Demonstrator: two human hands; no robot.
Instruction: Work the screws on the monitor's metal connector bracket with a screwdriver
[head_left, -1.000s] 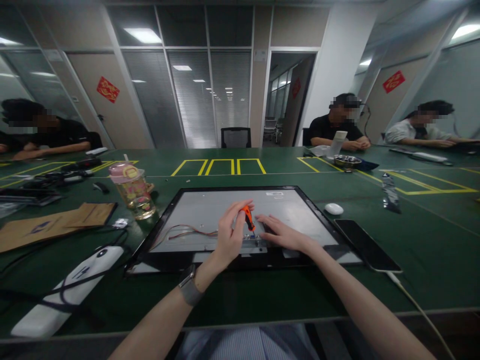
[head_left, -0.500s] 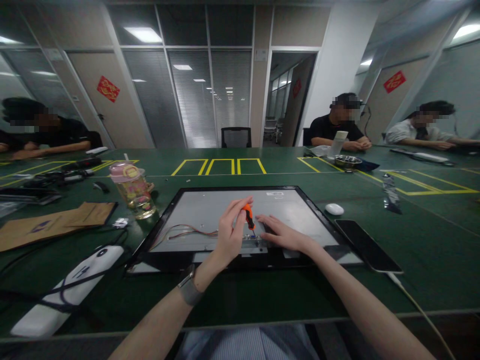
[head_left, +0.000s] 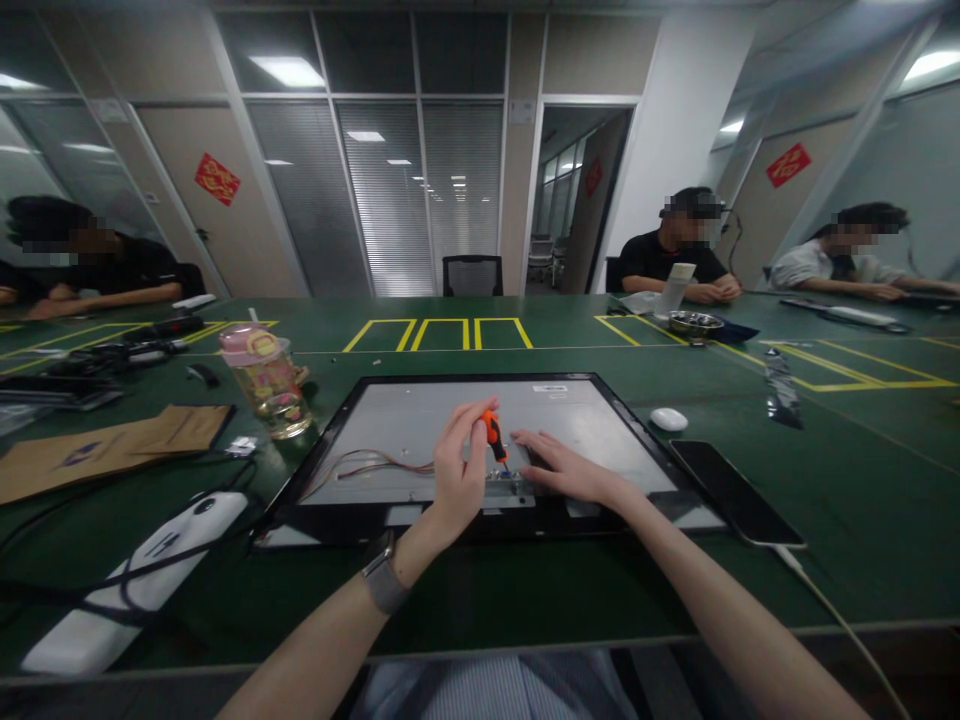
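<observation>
A monitor panel (head_left: pixel 420 415) lies back-up on the green table, black frame around a grey metal back. My left hand (head_left: pixel 459 472) pinches a small orange-handled screwdriver (head_left: pixel 493 438), held nearly upright with its tip on a small metal bracket (head_left: pixel 506 488) near the panel's front edge. My right hand (head_left: pixel 568 467) lies flat on the panel just right of the bracket, fingers stretched out towards the screwdriver tip. Red and brown wires (head_left: pixel 375 464) run across the panel to the left of my left hand. A watch sits on my left wrist.
A pink-lidded drinking bottle (head_left: pixel 265 382), brown paper bag (head_left: pixel 112 444) and white device with black cables (head_left: pixel 135 580) lie left. A white mouse (head_left: pixel 668 419) and a black phone (head_left: pixel 733 491) on a cable lie right. Three other people sit at the table's far sides.
The screwdriver and my left fingers have shifted slightly left and turned a little on the spot. My right hand has stayed flat on the panel.
</observation>
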